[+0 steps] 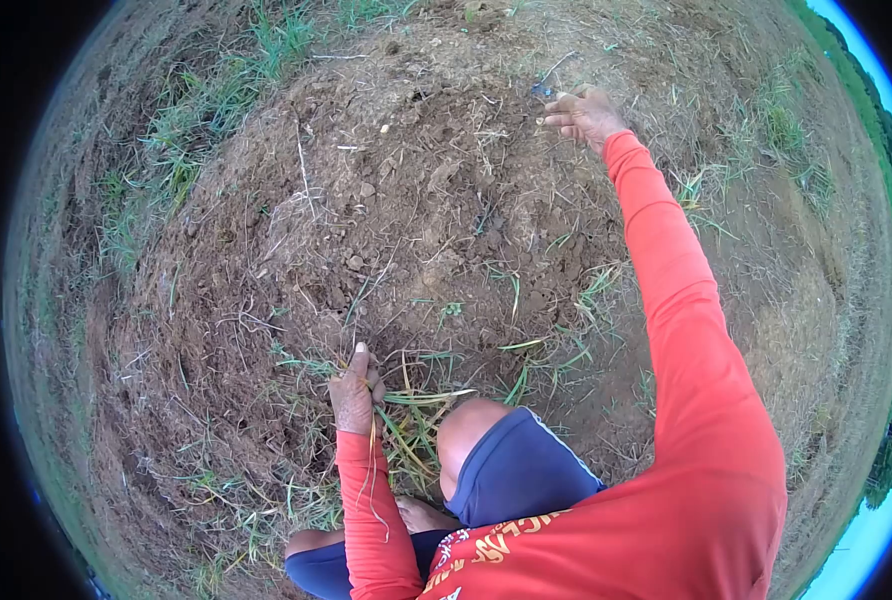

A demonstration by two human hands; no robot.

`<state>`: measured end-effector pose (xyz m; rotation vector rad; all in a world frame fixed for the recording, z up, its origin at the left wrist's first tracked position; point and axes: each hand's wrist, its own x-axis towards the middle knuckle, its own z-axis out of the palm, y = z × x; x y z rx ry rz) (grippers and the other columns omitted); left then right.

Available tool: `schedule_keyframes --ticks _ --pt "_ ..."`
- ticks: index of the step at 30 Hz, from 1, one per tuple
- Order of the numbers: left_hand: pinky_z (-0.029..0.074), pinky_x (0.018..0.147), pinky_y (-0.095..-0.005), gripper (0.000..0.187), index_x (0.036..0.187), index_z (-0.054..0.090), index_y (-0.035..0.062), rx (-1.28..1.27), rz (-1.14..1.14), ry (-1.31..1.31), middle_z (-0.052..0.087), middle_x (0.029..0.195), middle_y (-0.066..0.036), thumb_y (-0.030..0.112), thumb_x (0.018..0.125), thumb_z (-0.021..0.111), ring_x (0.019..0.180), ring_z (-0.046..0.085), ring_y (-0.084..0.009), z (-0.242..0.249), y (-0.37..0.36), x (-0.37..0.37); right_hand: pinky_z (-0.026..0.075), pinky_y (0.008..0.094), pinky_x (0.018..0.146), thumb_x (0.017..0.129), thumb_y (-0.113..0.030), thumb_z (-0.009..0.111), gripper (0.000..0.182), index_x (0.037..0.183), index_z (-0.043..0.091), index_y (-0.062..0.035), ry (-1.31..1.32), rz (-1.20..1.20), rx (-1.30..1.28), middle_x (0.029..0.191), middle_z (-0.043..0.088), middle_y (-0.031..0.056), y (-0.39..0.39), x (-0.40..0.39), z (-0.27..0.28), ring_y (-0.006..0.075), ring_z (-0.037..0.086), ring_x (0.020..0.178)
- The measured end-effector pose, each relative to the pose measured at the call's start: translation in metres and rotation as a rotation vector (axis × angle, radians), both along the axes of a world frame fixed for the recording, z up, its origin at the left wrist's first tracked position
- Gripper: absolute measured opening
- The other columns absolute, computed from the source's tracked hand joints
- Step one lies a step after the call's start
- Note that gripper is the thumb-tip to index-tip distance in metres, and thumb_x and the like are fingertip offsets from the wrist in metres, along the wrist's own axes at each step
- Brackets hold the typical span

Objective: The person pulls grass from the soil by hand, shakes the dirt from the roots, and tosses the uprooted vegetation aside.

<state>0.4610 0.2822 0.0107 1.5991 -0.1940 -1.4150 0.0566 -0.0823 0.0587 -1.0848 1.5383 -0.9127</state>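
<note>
My left hand (354, 395) is closed, low and left of centre, around a bunch of uprooted grass (414, 398). Long green and yellowing blades stick out to its right, and thin stringy strands trail down over the sleeve. My right hand (586, 117) is stretched far out at the upper right, just above the soil, its fingers reaching left and slightly apart with nothing seen in them. Close to those fingertips lies a small dark bluish thing (543, 90), too small to name, with a thin dry twig (558, 67) beside it.
Loose brown soil (416, 200) with clods, dry stalks and scattered grass blades spreads before me. Green grass tufts (226, 95) grow at the upper left, and smaller weeds (784, 128) at the right. My bent knee (471, 435) is near my left hand.
</note>
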Motion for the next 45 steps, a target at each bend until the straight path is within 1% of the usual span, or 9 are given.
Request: schedule_keyframes --ticks 5,9,21,26,34,36,38,41,45 --pt "0.024 0.042 -0.025 0.031 0.08 0.064 0.0075 0.015 0.033 0.004 0.039 0.057 0.007 0.031 0.099 0.071 0.046 0.032 -0.0052 0.006 0.008 0.006 0.06 0.0279 0.059 0.095 -0.012 0.071 0.019 0.11 0.063 -0.0028 0.47 0.069 -0.017 0.097 0.073 0.0083 -0.083 0.037 -0.025 0.0141 0.073 0.08" --pt "0.024 0.043 -0.0255 0.031 0.08 0.064 0.0073 0.035 0.071 -0.013 0.04 0.057 0.007 0.031 0.098 0.073 0.046 0.033 -0.0055 0.009 0.015 0.013 0.058 0.0453 0.091 0.089 -0.037 0.07 0.038 0.112 0.074 -0.0071 1.081 0.235 -0.304 0.108 0.075 0.0201 -0.113 0.048 -0.049 0.0312 0.074 0.101" --pt "0.027 0.043 -0.0253 0.029 0.082 0.064 0.0064 0.059 0.104 -0.014 0.042 0.059 0.006 0.03 0.098 0.073 0.047 0.034 -0.0063 0.01 0.013 0.011 0.055 0.0445 0.098 0.089 -0.038 0.068 0.035 0.113 0.078 -0.0143 1.186 0.11 -0.262 0.113 0.075 0.0177 -0.133 0.05 -0.053 0.0368 0.071 0.107" --pt "0.029 0.043 -0.0258 0.027 0.087 0.065 0.0057 0.037 0.1 0.002 0.045 0.061 0.005 0.029 0.097 0.074 0.049 0.038 -0.0075 0.016 0.013 0.016 0.053 0.0229 0.064 0.089 -0.019 0.082 0.021 0.098 0.076 -0.0003 0.337 -0.004 -0.159 0.081 0.07 -0.0002 -0.11 0.037 0.009 0.0053 0.062 0.076" --pt "0.035 0.046 -0.0243 0.029 0.097 0.071 0.0037 -0.067 0.104 -0.031 0.056 0.069 0.003 0.032 0.098 0.074 0.053 0.049 -0.0068 0.03 -0.013 -0.005 0.055 0.022 0.065 0.095 -0.018 0.076 0.017 0.104 0.073 -0.0043 -0.219 0.429 -0.134 0.092 0.072 0.0013 0.004 0.113 0.037 0.0071 0.066 0.08" --pt "0.038 0.049 -0.023 0.039 0.116 0.072 0.0061 -0.157 -0.007 -0.032 0.068 0.088 0.0 0.042 0.101 0.067 0.056 0.052 -0.0084 0.042 -0.028 -0.014 0.056 0.0223 0.07 0.096 -0.016 0.073 0.015 0.104 0.072 -0.0042 -0.206 0.618 -0.148 0.091 0.072 0.001 0.089 0.174 0.047 0.0071 0.067 0.083" --pt "0.049 0.058 -0.0252 0.041 0.121 0.067 0.006 -0.185 0.071 0.231 0.073 0.099 -0.006 0.043 0.103 0.062 0.066 0.061 -0.0118 0.059 -0.042 -0.023 0.056 0.0265 0.074 0.094 -0.016 0.072 0.021 0.109 0.073 -0.002 -0.154 0.815 -0.138 0.091 0.074 0.0049 0.169 0.219 0.03 0.0107 0.069 0.086" --pt "0.056 0.071 -0.0323 0.039 0.116 0.066 0.0048 -0.392 0.377 0.364 0.072 0.102 -0.008 0.042 0.105 0.06 0.078 0.066 -0.0169 0.032 -0.048 -0.023 0.051 0.0415 0.102 0.093 -0.016 0.065 0.03 0.117 0.071 -0.0001 0.033 1.036 -0.692 0.12 0.071 0.02 0.241 0.257 0.008 0.0364 0.065 0.117" --pt "0.054 0.099 -0.0398 0.042 0.125 0.061 0.0073 -0.514 0.304 0.494 0.067 0.113 -0.009 0.045 0.109 0.051 0.11 0.065 -0.0218 0.053 -0.02 -0.001 0.047 0.0452 0.107 0.096 -0.021 0.063 0.045 0.133 0.059 0.0051 0.052 0.977 -0.684 0.134 0.062 0.0272 0.271 0.269 0.022 0.0422 0.06 0.123"
